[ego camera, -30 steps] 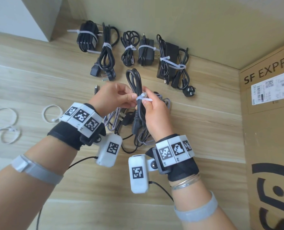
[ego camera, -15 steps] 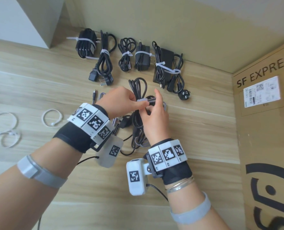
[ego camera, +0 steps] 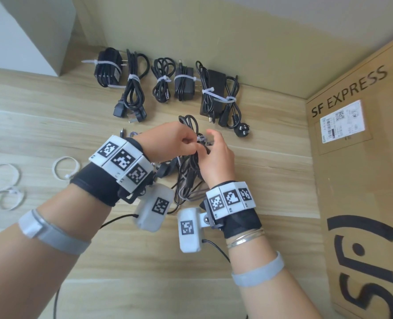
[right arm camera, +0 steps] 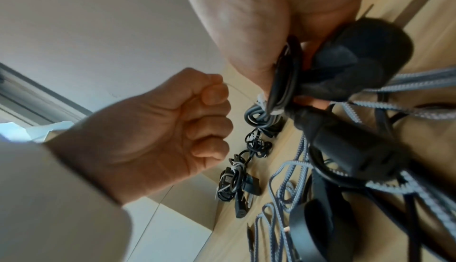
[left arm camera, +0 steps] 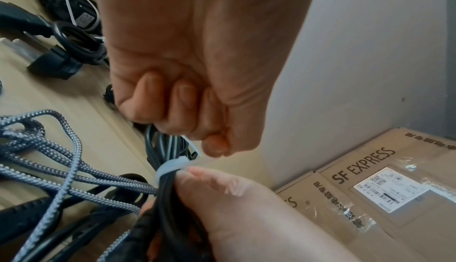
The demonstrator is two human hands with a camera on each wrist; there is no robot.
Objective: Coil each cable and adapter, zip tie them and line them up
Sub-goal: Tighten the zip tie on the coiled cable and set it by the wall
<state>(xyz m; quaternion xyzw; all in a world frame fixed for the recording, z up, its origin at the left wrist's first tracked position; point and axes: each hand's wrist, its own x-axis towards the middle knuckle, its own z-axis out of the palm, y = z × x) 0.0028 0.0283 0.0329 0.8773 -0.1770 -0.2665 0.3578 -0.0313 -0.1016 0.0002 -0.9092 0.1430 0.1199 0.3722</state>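
Beside "SF EXPRESS" box (ego camera: 361,157), right hand (ego camera: 216,157) grips cable coil (left arm camera: 170,192).

Black cable (left arm camera: 170,190), white zip tie (left arm camera: 167,168), grey-white braided cable (left arm camera: 74,168).

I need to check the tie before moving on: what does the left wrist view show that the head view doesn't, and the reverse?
Only the left wrist view: the white plastic zip tie cinched round the coiled black power cable, its tail pinched by the left hand.

Only the head view: five tied black bundles lined up by the wall, and spare white zip ties on the wooden floor.

Both: the right hand gripping the coil, the grey braided cable, and the brown SF EXPRESS cardboard box.
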